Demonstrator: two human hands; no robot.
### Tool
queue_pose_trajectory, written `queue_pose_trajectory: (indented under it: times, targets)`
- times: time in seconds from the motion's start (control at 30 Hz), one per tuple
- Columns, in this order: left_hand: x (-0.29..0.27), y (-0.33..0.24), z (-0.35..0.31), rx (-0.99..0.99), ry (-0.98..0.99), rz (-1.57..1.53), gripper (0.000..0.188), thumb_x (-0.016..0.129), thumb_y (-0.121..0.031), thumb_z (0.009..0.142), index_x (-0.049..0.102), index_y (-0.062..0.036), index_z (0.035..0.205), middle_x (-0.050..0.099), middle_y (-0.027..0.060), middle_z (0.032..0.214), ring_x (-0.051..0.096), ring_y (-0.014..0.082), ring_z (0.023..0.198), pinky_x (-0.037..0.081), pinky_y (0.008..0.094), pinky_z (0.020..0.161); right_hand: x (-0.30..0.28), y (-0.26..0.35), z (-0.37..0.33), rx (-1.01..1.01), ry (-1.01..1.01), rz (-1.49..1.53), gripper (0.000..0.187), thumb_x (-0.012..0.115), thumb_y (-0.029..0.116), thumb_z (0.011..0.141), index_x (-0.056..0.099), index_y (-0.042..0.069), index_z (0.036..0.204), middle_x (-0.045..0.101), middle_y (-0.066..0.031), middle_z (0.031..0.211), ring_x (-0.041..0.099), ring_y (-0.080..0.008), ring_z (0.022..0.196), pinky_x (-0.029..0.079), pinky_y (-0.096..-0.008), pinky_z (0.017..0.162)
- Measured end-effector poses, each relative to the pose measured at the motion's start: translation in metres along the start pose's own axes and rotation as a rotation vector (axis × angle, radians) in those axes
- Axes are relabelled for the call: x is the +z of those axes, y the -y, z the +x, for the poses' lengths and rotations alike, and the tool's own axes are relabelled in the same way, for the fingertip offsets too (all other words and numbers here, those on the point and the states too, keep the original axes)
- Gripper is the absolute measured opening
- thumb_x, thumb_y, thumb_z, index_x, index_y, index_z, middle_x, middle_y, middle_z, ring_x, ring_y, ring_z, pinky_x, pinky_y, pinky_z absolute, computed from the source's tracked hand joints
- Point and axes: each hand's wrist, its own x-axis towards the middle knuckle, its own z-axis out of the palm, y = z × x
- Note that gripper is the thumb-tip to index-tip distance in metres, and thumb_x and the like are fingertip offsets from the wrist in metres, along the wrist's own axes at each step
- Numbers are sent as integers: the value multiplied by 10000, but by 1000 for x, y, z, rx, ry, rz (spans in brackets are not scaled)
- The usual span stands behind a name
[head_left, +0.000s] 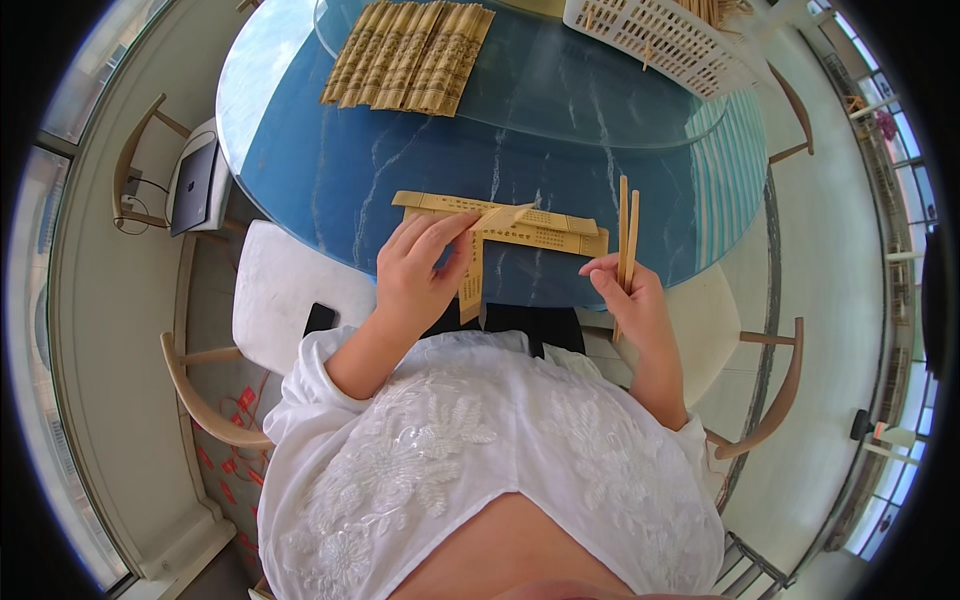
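My left hand (420, 262) is closed, thumb and fingers pinching a tan printed paper chopstick sleeve (471, 285). One end of this sleeve hangs down past the table's near edge. A pale pointed flap of paper (504, 216) sticks out to the right of the fingertips. In my right hand (634, 298), a pair of wooden chopsticks (628, 225) stands nearly upright, gripped low down and apart from the sleeve. Several more flat paper sleeves (560, 236) lie overlapping across the table just beyond my hands.
The round table has a blue marbled top (345, 190) with a raised glass turntable. Rows of printed sleeves (408, 60) lie at the far left. A white perforated basket (660, 45) holding chopsticks stands far right. Chairs flank me; a phone (320, 318) and a laptop (194, 188) rest on seats to the left.
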Motion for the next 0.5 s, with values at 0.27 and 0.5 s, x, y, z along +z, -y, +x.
queue_pose_trajectory:
  times: [0.27, 0.5]
  targets:
    - [-10, -8, -1, 523, -70, 311, 385, 770, -41, 613, 717, -60, 993, 625, 36, 841, 581, 188, 747, 465, 292, 605, 20, 19, 12, -10, 135, 141, 195, 688, 222, 916, 670, 31, 947, 448, 88, 562, 345, -2, 452, 241, -205, 438]
    - [-15, -6, -5, 569, -128, 531, 344, 754, -135, 679, 718, -185, 1018, 669, -6, 1034, 592, 211, 984, 451, 369, 839, 23, 19, 18, 44, 121, 98, 144, 683, 164, 906, 681, 23, 935, 454, 93, 570, 358, -2, 484, 255, -212, 459]
